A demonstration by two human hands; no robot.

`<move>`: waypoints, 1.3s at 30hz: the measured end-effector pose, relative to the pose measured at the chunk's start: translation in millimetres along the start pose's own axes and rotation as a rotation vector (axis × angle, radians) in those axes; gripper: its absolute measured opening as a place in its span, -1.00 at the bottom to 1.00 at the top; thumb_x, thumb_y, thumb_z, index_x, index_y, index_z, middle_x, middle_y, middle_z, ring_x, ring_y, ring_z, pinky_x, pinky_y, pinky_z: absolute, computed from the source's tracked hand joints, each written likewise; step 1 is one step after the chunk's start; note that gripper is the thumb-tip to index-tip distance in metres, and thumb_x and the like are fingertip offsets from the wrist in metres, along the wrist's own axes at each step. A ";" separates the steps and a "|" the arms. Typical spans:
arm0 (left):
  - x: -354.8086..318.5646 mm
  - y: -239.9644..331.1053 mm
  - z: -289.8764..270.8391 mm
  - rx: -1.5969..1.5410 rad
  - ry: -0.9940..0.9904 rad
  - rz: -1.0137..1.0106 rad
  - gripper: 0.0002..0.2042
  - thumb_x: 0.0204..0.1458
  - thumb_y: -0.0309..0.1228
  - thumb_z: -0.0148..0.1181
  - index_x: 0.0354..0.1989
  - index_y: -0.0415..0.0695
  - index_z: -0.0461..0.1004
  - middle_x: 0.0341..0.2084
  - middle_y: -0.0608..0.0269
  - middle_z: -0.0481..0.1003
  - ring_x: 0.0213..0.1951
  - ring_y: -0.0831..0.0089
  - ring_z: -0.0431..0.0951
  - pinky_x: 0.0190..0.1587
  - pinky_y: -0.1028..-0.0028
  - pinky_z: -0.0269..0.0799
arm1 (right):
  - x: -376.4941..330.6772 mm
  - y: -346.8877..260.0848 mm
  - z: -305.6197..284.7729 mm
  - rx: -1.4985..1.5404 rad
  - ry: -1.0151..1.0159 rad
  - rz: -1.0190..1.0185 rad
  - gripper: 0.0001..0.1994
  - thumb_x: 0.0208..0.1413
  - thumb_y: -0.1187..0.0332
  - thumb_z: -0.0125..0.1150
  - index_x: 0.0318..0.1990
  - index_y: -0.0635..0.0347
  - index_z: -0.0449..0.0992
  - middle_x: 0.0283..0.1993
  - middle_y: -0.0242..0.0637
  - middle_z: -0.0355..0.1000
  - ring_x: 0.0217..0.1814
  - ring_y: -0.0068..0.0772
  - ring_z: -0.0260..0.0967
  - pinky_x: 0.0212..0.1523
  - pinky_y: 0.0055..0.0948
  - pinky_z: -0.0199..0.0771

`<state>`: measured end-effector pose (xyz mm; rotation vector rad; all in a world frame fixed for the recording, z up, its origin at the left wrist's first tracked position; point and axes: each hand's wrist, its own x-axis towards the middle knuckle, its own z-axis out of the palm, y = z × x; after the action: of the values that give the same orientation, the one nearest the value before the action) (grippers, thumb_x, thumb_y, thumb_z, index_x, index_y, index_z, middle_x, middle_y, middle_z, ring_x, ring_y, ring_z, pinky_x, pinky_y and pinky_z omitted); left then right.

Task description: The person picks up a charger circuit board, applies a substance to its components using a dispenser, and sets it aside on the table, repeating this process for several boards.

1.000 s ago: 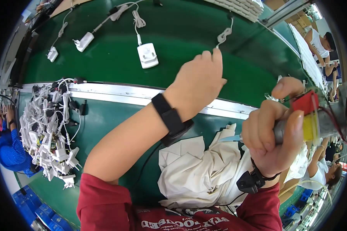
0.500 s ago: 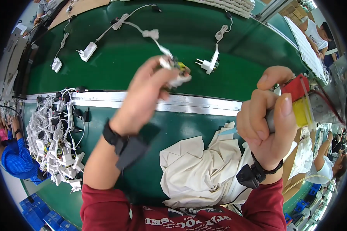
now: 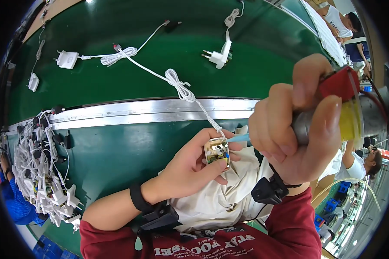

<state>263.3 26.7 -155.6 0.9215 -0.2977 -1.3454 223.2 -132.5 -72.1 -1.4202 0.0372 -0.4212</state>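
Note:
Between its thumb and fingers my left hand [image 3: 181, 166] holds a white power adapter with its case open, the circuit board [image 3: 217, 152] showing. A white cable [image 3: 177, 84] runs from the adapter's far end up over the metal rail. My right hand [image 3: 289, 125] is wrapped round a grey cylindrical hand tool [image 3: 349, 123] with a yellow band, a red block and wires. From that fist a thin light-blue tip [image 3: 238, 137] points left and reaches the adapter's edge beside the cable; whether it touches I cannot tell. Cream cloth [image 3: 220, 203] lies beneath my hands.
Beyond the metal rail [image 3: 160, 111], a green surface carries a white plug adapter [image 3: 67, 59] with coiled cable and another adapter [image 3: 218, 56] with its board exposed. Adapters and cables form a heap [image 3: 41, 168] at left. Other people [image 3: 333, 21] sit at right and left.
My left hand has brought the open adapter from over the far green surface back toward me, under the blue tip. My right hand still grips the tool. The whole view has shifted.

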 end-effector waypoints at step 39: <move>10.2 9.5 -20.0 -0.270 0.037 0.104 -0.63 0.19 -0.46 -0.12 0.17 -0.15 0.11 0.05 0.08 0.33 0.10 0.32 0.38 -0.12 0.30 0.55 | 6.1 -1.4 -1.2 0.156 -0.276 0.003 -0.57 0.26 -0.02 -0.21 -0.07 0.22 0.10 -0.77 -0.52 0.03 -0.82 -0.70 -0.09 -0.78 -0.64 -0.07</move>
<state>285.9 24.8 -164.6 0.6947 -0.1293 -1.2361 228.2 -135.6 -69.5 -1.3125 -0.2133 -0.2178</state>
